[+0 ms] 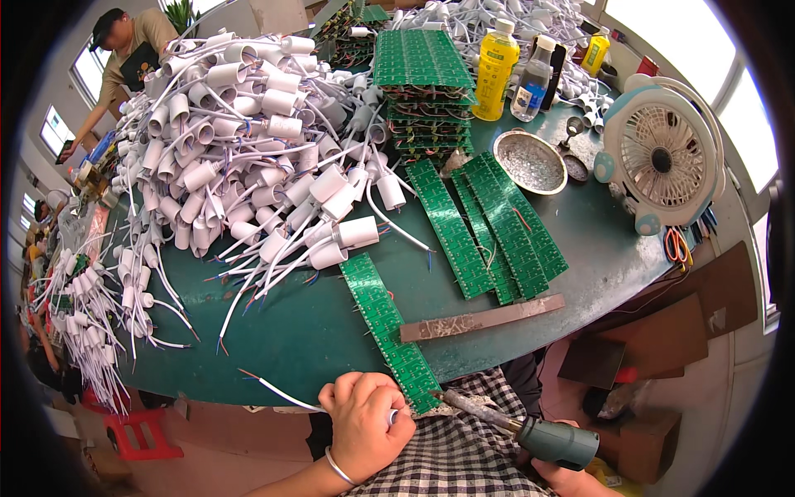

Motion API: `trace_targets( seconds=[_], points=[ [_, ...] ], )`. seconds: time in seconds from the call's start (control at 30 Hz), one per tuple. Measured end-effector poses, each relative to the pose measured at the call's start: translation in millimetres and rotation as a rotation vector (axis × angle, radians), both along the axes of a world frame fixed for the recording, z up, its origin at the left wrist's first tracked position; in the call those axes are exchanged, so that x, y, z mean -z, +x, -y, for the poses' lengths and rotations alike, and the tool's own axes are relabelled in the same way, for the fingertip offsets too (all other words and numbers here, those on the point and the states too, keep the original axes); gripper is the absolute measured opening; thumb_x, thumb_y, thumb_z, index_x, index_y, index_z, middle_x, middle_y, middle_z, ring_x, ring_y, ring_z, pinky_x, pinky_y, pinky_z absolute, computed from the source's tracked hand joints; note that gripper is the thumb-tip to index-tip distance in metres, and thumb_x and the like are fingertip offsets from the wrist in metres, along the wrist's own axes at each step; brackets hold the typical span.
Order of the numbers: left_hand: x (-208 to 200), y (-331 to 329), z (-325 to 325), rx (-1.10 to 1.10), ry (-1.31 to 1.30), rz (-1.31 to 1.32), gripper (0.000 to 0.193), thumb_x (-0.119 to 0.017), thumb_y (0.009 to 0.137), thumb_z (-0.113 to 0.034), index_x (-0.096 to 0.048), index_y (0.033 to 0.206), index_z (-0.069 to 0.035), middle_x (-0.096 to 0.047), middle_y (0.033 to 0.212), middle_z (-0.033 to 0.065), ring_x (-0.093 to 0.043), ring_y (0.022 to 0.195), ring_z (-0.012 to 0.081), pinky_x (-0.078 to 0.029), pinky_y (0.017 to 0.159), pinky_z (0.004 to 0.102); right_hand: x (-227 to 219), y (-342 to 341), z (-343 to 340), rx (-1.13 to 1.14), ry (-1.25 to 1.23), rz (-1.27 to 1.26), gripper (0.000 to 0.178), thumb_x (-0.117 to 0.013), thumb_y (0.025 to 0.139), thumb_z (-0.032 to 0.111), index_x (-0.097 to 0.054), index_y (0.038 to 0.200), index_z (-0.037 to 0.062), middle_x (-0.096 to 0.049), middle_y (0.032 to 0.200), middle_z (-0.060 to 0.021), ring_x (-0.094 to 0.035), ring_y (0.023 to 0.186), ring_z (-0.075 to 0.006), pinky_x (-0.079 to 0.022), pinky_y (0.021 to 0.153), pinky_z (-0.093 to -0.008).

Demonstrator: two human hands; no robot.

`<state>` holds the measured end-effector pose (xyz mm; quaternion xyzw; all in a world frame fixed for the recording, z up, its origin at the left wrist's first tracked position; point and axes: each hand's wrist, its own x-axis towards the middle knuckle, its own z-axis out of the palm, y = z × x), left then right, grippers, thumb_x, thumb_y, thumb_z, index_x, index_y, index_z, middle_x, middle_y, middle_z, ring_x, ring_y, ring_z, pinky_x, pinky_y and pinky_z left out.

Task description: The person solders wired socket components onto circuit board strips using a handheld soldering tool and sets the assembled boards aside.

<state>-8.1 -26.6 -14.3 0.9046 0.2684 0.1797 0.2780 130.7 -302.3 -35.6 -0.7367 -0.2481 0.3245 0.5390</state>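
Observation:
My left hand (367, 422) is closed round a white lamp holder, mostly hidden by the fingers; its white cable (286, 396) sticks out to the left with bare coloured wire ends. Beside that hand, a long green circuit board strip (385, 321) lies on the table and reaches to its near edge. My right hand (565, 476) grips a soldering iron (556, 442) with a dark green handle. The iron's tip is at the near end of the strip, close to my left fingers; whether it touches cannot be made out.
A large heap of white lamp holders (240, 141) fills the left of the green table. Stacked circuit boards (422, 60), more strips (451, 232), a brown bar (480, 318), a metal bowl (502, 159), bottles (495, 70) and a fan (662, 157) lie beyond. Another person (132, 45) stands far left.

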Motion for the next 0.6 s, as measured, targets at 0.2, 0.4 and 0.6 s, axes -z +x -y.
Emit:
trace_targets(
  seconds=[0.2, 0.4, 0.6],
  points=[
    [2, 0, -1, -0.002, 0.000, 0.002, 0.014, -0.065, 0.065, -0.013, -0.054, 0.073, -0.015, -0.056, 0.092, -0.0037, -0.046, 0.097, 0.0231, -0.025, 0.082, 0.0434, 3, 23, 4, -0.258, 0.038, -0.233, 0.055, -0.071, 0.079, 0.025, -0.048, 0.121, -0.0023, -0.066, 0.094, -0.0145, -0.066, 0.080, -0.0203, -0.052, 0.075, -0.0317],
    [-2, 1, 0, -0.018, -0.020, -0.013, 0.011, -0.064, 0.064, -0.011, -0.056, 0.071, -0.014, -0.057, 0.093, 0.0002, -0.046, 0.096, 0.0256, -0.027, 0.086, 0.0420, -8, 12, -12, -0.044, 0.092, -0.249, 0.045, -0.071, 0.077, 0.026, -0.058, 0.107, -0.0041, -0.067, 0.085, -0.0123, -0.066, 0.075, -0.0198, -0.052, 0.073, -0.0316],
    [-6, -6, -5, 0.026, -0.052, 0.007, 0.019, -0.070, 0.069, -0.017, -0.059, 0.084, -0.013, -0.058, 0.096, -0.0007, -0.048, 0.097, 0.0248, -0.028, 0.087, 0.0424, -6, 4, -17, 0.086, 0.110, -0.133, 0.044, -0.069, 0.077, 0.029, -0.057, 0.105, -0.0036, -0.067, 0.082, -0.0123, -0.066, 0.073, -0.0202, -0.051, 0.071, -0.0319]
  ],
)
